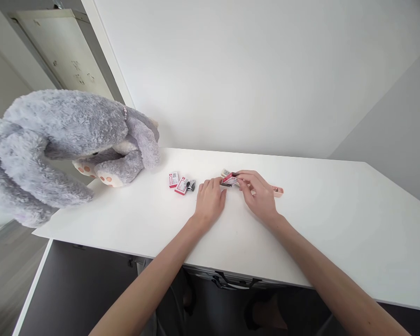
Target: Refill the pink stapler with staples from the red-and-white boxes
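Observation:
A small red-and-white box [230, 179] with a dark edge is held tilted just above the white table. My right hand [259, 193] pinches its right end between thumb and fingers. The fingertips of my left hand [210, 199] close on its left end, and that hand rests on the tabletop. Behind the box shows a cream-coloured piece [225, 172]. A pink, narrow object [278, 191] sticks out to the right of my right hand, mostly hidden by it. Left of my left hand lie a printed red-and-white box [181, 185], another like it [173, 179], and a small black-and-silver object [191, 185].
A large grey plush toy [66, 126] sits and leans over the left end of the white table [336, 224]. A white wall [252, 79] stands along its back edge. Below the front edge is a dark handle [238, 281].

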Demonstrator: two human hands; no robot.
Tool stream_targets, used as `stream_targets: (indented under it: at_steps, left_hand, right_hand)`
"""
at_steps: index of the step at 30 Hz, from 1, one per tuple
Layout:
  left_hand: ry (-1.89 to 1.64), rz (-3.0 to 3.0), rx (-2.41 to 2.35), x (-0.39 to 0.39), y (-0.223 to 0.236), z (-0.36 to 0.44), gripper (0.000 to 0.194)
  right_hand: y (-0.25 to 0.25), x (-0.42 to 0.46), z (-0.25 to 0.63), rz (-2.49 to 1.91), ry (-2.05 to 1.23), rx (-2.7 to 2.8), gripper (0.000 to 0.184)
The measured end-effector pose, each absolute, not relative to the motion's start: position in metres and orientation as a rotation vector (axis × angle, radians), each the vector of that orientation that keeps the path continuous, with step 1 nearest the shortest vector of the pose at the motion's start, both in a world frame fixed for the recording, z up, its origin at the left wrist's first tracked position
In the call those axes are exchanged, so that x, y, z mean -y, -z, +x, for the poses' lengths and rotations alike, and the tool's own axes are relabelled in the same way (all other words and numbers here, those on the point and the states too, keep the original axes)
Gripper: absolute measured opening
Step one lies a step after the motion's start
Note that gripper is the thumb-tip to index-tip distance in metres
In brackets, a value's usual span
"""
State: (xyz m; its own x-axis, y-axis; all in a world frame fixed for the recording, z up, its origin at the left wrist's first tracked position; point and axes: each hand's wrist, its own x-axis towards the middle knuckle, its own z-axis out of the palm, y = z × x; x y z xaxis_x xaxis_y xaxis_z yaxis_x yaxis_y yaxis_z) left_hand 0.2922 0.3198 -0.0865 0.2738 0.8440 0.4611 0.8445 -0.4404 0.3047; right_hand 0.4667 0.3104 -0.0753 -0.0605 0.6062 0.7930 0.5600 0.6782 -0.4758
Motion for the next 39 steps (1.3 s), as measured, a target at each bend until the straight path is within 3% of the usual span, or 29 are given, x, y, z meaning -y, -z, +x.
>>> stream_targets:
  at_steps: [10,25,39]
  left_hand:
    - [0.968,-2.508,1.64,-0.321,0.088,0.293,0.025]
    - [1.422,-2.624,1.351,-0.316,0.075,0.296,0.024]
    - [1.437,-2.612,1.418,-0.315,0.081,0.297,0.048]
  right_hand:
    - [0.078,-0.31,0.468,-0.932,0.014,1.784,0.019]
    - [0.062,-0.311,0.47,-1.044,-0.667,1.263,0.033]
    - [0.063,-0.315,0.47,-1.023,-0.88,1.209,0.039]
